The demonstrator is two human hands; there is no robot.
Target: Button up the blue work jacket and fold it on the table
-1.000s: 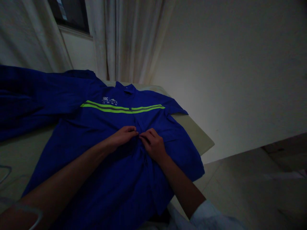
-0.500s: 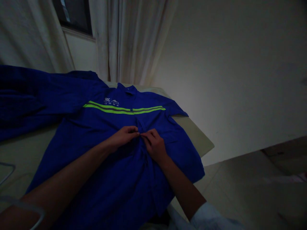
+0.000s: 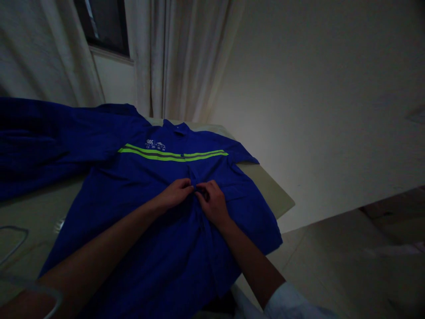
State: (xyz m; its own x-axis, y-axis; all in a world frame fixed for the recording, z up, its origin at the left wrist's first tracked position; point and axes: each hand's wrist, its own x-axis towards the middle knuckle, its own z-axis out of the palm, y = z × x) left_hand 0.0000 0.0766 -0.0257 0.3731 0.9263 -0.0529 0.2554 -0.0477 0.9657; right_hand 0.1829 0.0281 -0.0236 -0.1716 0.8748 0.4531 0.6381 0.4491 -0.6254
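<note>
Blue shirt (image 3: pixel 152 248) overhanging the pale table (image 3: pixel 275 188), floor (image 3: pixel 305 257) beyond the edge, left hand (image 3: pixel 176 193) and right hand (image 3: pixel 214 203) almost meeting at its front placket (image 3: pixel 210 241), both narrowly pinching fabric

A pale, flat-topped table (image 3: pixel 270 184) carries a blue jacket (image 3: pixel 166 243), which lies spread with its front up. The collar (image 3: pixel 179 127) sits by the far edge, and the left sleeve (image 3: pixel 59 137) stretches across the tabletop and out of view. Bare surface shows as a strip along the far edge, a wedge with a corner at right, and a patch at near left, where a small bright spot (image 3: pixel 59 225) beside the jacket is too blurred to identify.
</note>
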